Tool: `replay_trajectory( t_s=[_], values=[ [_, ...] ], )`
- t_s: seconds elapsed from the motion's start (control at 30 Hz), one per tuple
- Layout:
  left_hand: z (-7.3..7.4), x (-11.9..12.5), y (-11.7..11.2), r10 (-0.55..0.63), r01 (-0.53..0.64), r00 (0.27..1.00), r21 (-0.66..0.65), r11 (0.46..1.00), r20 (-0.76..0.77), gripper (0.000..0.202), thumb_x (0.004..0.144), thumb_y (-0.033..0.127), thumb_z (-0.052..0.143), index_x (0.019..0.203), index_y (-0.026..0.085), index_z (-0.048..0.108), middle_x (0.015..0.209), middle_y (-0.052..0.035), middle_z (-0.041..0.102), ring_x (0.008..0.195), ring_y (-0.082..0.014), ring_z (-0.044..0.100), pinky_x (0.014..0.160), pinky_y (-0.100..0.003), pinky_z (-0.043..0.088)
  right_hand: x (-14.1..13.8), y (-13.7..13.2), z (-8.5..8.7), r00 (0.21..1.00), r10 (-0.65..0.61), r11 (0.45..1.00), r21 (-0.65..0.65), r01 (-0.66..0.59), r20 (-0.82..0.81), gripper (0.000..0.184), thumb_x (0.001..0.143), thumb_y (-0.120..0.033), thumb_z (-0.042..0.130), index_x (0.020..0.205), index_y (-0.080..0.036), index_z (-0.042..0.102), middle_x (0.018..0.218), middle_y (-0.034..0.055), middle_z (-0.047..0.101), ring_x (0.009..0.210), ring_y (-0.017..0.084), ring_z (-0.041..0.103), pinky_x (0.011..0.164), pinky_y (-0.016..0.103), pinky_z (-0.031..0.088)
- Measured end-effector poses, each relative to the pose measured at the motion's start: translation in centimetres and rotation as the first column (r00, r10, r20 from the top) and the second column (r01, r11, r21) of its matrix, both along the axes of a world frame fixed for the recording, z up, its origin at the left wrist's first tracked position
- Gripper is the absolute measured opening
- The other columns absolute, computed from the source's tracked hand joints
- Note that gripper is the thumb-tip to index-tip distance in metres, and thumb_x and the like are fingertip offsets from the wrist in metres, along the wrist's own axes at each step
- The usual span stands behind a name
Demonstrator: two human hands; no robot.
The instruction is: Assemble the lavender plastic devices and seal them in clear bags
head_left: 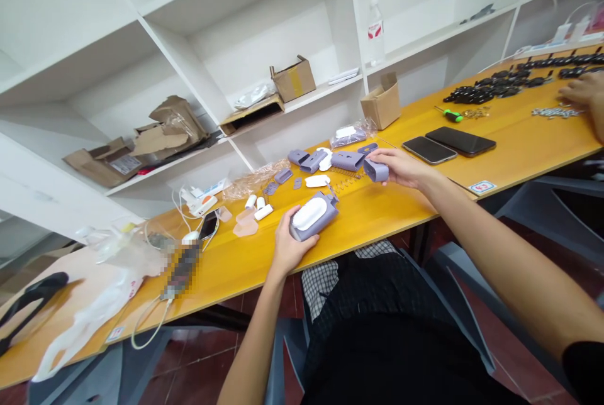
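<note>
Your left hand (291,245) grips purple case (324,221) by tabletop's (245,260) front edge; your right hand (400,167) pinches purple cap (376,171), apparently hollow, farther in. Spring (348,185) lies between case and cap.

casing (324,221) matt smooth plastic; its oval inset (309,213) smooth, plastic-looking; spring (346,184) thin metal wire; table (226,273) smooth, wood-look, faint sheen; box (381,109) dull cardboard; wrap (255,182) crinkled shiny clear plastic; phone (460,141) glossy
</note>
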State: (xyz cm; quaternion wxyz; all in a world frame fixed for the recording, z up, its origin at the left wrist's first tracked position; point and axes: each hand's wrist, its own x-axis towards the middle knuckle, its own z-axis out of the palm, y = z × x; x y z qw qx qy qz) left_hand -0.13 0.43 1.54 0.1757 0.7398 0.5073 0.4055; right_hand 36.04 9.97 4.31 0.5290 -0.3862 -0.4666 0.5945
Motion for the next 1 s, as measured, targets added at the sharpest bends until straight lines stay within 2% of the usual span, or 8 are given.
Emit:
replay_trajectory(
  t_s=[0.13, 0.27, 0.57, 0.7, 0.9, 1.0],
  values=[
    [-0.1, 0.1, 0.1, 0.051, -0.052, 0.998, 0.039, 0.998, 0.044, 0.077, 0.067, 0.024, 0.088, 0.137, 0.022, 0.057, 0.141, -0.0112, 0.064, 0.131, -0.0341, 0.061, 0.116, -0.054, 0.045, -0.7, -0.7, 0.5, 0.997, 0.072, 0.997, 0.037, -0.073, 0.042, 0.015, 0.088, -0.032, 0.079, 0.095, -0.02, 0.072, 0.075, 0.0028, 0.065, 0.056, 0.013, 0.06, 0.038, 0.022, 0.052],
    [-0.1, 0.2, -0.1, 0.003, -0.006, 0.997, 0.039, 0.999, 0.072, 0.076, 0.067, 0.027, 0.089, 0.136, 0.022, 0.057, 0.138, -0.0109, 0.064, 0.13, -0.033, 0.062, 0.115, -0.051, 0.047, -1.1, -1.1, 0.7, 0.993, 0.091, 0.995, 0.034, -0.094, 0.07, 0.021, 0.085, -0.035, 0.082, 0.097, -0.021, 0.072, 0.078, 0.004, 0.067, 0.058, 0.014, 0.061, 0.04, 0.023, 0.052],
    [-0.1, 0.0, -0.2, -0.038, 0.038, 0.999, 0.006, 0.999, 0.025, 0.082, 0.068, 0.033, 0.091, 0.141, 0.023, 0.055, 0.142, -0.0119, 0.062, 0.132, -0.0345, 0.06, 0.117, -0.053, 0.046, -2.4, -1.0, -0.1, 0.982, 0.106, 0.988, 0.099, -0.122, 0.159, 0.024, 0.081, -0.04, 0.085, 0.095, -0.024, 0.075, 0.074, 0.0017, 0.064, 0.056, 0.014, 0.059, 0.04, 0.027, 0.054],
    [-0.3, 0.1, -0.1, -0.048, 0.048, 0.999, -0.003, 0.999, 0.014, 0.083, 0.067, 0.032, 0.091, 0.141, 0.023, 0.055, 0.142, -0.0122, 0.062, 0.132, -0.0345, 0.06, 0.117, -0.053, 0.046, -3.2, -1.2, 0.0, 0.981, 0.052, 0.983, 0.164, -0.083, 0.186, 0.027, 0.081, -0.043, 0.086, 0.097, -0.025, 0.075, 0.075, 0.0023, 0.065, 0.059, 0.015, 0.061, 0.042, 0.027, 0.056],
    [-0.3, 0.1, -0.2, -0.062, 0.062, 0.997, -0.008, 0.998, 0.046, 0.083, 0.066, 0.03, 0.091, 0.141, 0.022, 0.056, 0.141, -0.0117, 0.063, 0.131, -0.0333, 0.061, 0.116, -0.052, 0.047, -4.2, -1.3, -0.8, 0.947, 0.052, 0.972, 0.202, -0.121, 0.318, 0.025, 0.082, -0.041, 0.084, 0.1, -0.025, 0.077, 0.083, 0.003, 0.069, 0.062, 0.014, 0.06, 0.044, 0.023, 0.052],
    [-0.2, 0.1, -0.3, -0.06, 0.06, 0.997, -0.001, 0.998, 0.046, 0.082, 0.066, 0.029, 0.091, 0.14, 0.022, 0.056, 0.14, -0.0115, 0.064, 0.13, -0.033, 0.062, 0.116, -0.052, 0.047, -4.9, -1.3, -1.4, 0.943, 0.068, 0.969, 0.203, -0.14, 0.325, 0.022, 0.086, -0.041, 0.08, 0.101, -0.025, 0.076, 0.084, 0.0037, 0.07, 0.064, 0.015, 0.06, 0.047, 0.025, 0.05]
  ],
)
